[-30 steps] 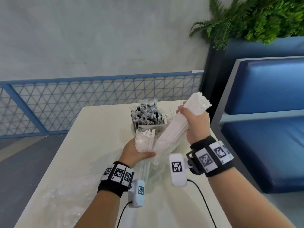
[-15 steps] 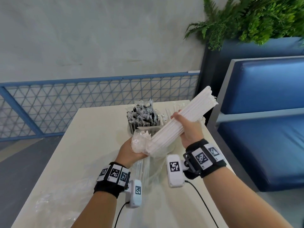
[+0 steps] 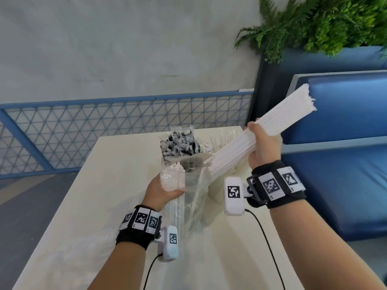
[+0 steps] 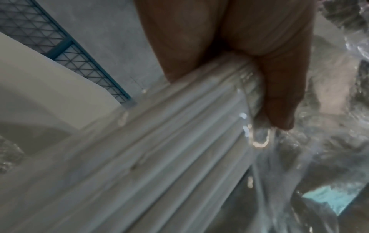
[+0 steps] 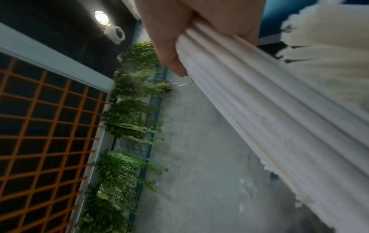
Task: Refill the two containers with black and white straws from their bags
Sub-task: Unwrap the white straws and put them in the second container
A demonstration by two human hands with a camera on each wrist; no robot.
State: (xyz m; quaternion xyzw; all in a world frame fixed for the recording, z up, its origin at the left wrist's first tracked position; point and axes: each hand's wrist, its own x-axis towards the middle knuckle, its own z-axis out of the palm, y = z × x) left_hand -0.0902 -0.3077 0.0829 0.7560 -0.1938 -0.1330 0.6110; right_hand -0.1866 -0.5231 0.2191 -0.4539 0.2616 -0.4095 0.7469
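Observation:
My right hand [image 3: 262, 143] grips a thick bundle of white straws [image 3: 278, 120], slanted up to the right, its lower end just clear of the bag mouth. My left hand [image 3: 161, 191] holds the clear plastic bag [image 3: 193, 195] upright on the table, fingers round the white straws [image 3: 172, 178] still inside it. Behind the bag stands a container of wrapped black straws [image 3: 181, 142], with a container of white straws [image 3: 222, 141] to its right, partly hidden. Up close, the left wrist view has the bagged straws [image 4: 159, 157] and the right wrist view the bundle [image 5: 279, 118].
The cream table [image 3: 104, 195] ends at a blue mesh railing [image 3: 104, 126] behind. A blue padded bench [image 3: 345, 164] runs close along the right edge, with a planter of ferns [image 3: 324, 21] above it. Crumpled clear plastic lies at the table's near left.
My right hand has drawn the white bundle up and to the right, out of the bag. The left hand stays on the bag, holding it in place.

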